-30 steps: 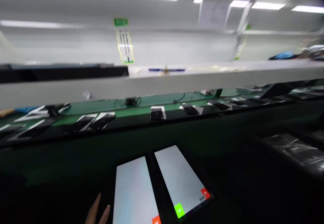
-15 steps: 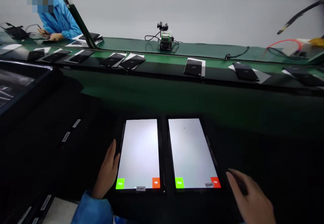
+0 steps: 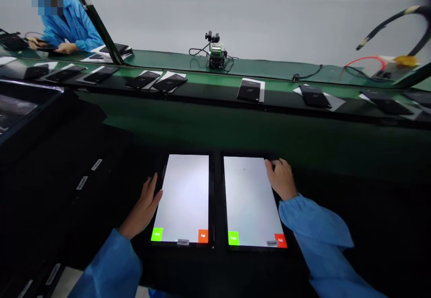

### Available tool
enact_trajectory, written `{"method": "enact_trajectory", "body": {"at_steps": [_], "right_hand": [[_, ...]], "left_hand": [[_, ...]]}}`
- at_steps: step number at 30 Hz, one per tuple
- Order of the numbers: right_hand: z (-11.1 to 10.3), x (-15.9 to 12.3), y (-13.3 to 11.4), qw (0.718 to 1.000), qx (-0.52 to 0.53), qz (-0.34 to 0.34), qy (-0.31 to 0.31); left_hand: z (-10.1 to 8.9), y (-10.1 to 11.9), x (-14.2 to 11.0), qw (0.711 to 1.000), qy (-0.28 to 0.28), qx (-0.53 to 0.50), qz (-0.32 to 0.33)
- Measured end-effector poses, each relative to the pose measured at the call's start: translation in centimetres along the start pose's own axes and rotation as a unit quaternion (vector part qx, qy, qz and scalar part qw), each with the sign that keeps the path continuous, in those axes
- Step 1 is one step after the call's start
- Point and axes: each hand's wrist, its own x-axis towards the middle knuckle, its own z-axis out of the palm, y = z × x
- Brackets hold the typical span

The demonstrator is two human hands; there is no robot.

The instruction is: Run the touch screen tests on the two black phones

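Two tablets lie side by side with lit white screens, each showing a green box at the lower left and a red "Fail" box at the lower right. At the left edge of the left tablet (image 3: 183, 195) is my left hand (image 3: 143, 210), its fingers stretched out and its thumb against the rim. My right hand (image 3: 282, 177) grips the upper right corner of the right tablet (image 3: 252, 199). Its thumb lies on the screen's border and its fingers bend over the outer edge. A small label sits at the bottom of each tablet.
Along a raised ledge lie several dark tablets (image 3: 249, 90) with white sheets under them. A small device with cables (image 3: 217, 53) stands behind. Dark labelled items (image 3: 81, 182) lie to my left. Across the bench, a co-worker in a blue sleeve (image 3: 81, 24) handles a dark device.
My right hand has moved from the lower right, apart from the tablets, up to the right tablet's upper right corner. My left hand stays by the left tablet. The view has shifted slightly.
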Motion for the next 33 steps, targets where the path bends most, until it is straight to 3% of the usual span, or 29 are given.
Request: {"method": "enact_trajectory", "body": {"at_steps": [6,9,12,18,21,25,30,33], "right_hand": [[0.6,0.0,0.2,0.999,0.029,0.009,0.038],[0.4,-0.5,1.1,0.998,0.055,0.000,0.034],[0.5,-0.8,1.5,0.997,0.072,-0.005,0.038],[0.7,-1.7,1.7,0.994,0.095,-0.021,0.044],[0.5,-2.1,1.9,0.993,0.107,-0.030,0.044],[0.3,-2.4,2.0,0.991,0.123,-0.039,0.038],[0.2,-2.3,2.0,0.991,0.126,-0.039,0.029],[0.1,-2.3,1.9,0.992,0.120,-0.033,0.025]], "left_hand": [[-1.8,3.1,3.0,0.997,-0.049,0.054,0.019],[-2.6,3.2,3.2,0.991,-0.106,0.077,0.021],[-2.4,2.9,2.7,0.986,-0.121,0.108,0.028],[-1.1,1.7,1.8,0.988,-0.065,0.128,0.054],[-0.7,0.6,1.8,0.993,-0.003,0.083,0.087],[0.1,-0.3,2.0,0.993,0.081,0.032,0.077],[0.4,0.4,1.8,0.993,0.105,0.021,0.056],[0.2,0.7,1.8,0.995,0.101,0.007,0.008]]}}
